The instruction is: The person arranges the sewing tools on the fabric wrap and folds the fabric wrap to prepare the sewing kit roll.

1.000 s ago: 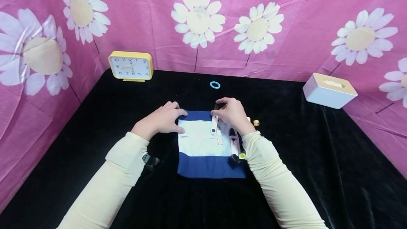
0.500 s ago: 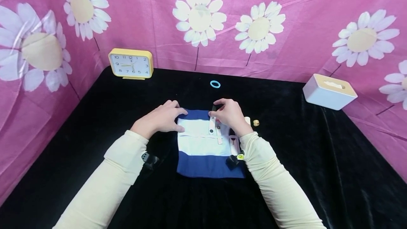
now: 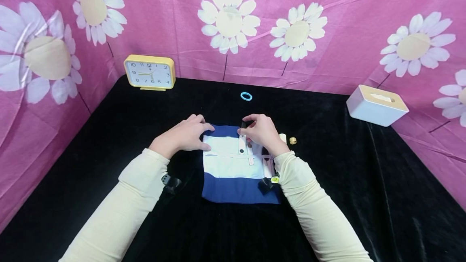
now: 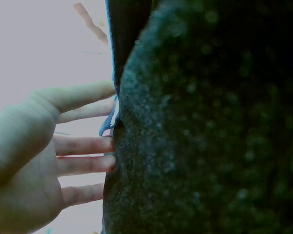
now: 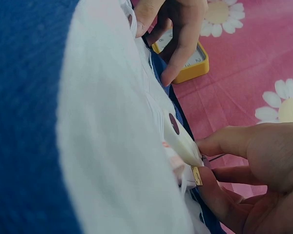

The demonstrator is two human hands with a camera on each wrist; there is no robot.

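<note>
My left hand (image 3: 182,136) lies flat, fingers straight, pressing down the far-left corner of the blue-and-white pouch (image 3: 233,173). In the left wrist view those fingers (image 4: 85,146) run straight out to the pouch's edge where it meets the black table (image 3: 109,140); nothing is gripped.

My right hand (image 3: 261,132) is curled over the pouch's far-right part, thumb and fingertips pinching the top end of the white strap (image 3: 242,142). In the right wrist view the strap (image 5: 178,139) is lifted off the white fabric, its dark snap dot facing up, and my fingers (image 5: 224,146) are closed on its tip.

The pouch lies flat on the table directly under both hands, blue bands at the far and near edges, white panel between. A second pale strap (image 3: 251,159) lies on the panel just nearer to me than my right hand. What is inside the pouch I cannot tell.

Just right of my right hand: a small white cylinder (image 3: 282,137) and a brass ring (image 3: 293,140), side by side. Beyond the hands: a blue ring (image 3: 246,96). Far left of my left hand: a yellow clock (image 3: 149,72). Far right: a white tissue box (image 3: 376,105).
</note>
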